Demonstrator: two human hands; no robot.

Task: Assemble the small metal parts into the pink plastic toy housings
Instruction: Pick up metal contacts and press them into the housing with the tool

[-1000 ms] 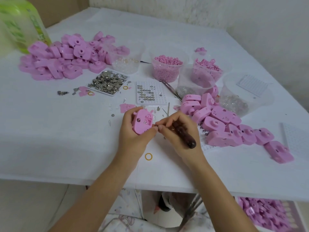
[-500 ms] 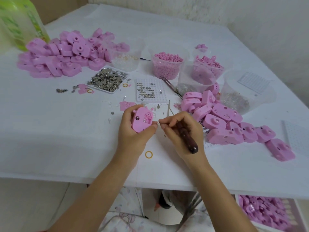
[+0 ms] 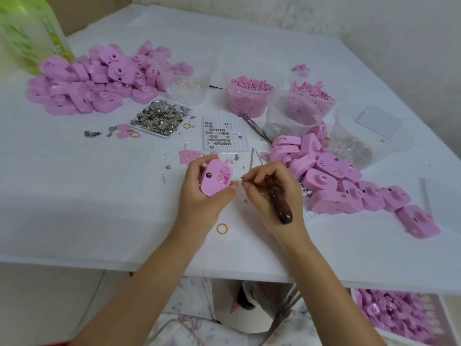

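- No word, number or brand can be read anywhere on the table.
- Bottle (image 3: 32,33), far left corner: its label (image 3: 18,39) is printed in green and white, but it is too blurred to make out any letters.
- Housing (image 3: 333,168) in the right pile: a faint face mark of dots and short whisker lines, with no lettering legible.

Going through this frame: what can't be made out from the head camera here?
Head view:
Metal part pinched by the right hand: too small to identify.
Tool: working end hidden by that hand's fingers.
Housing: back covered by the left hand.
Green container: blurred, cut off by the top-left edge.
Box under the table: cut off by the table edge and frame corner.
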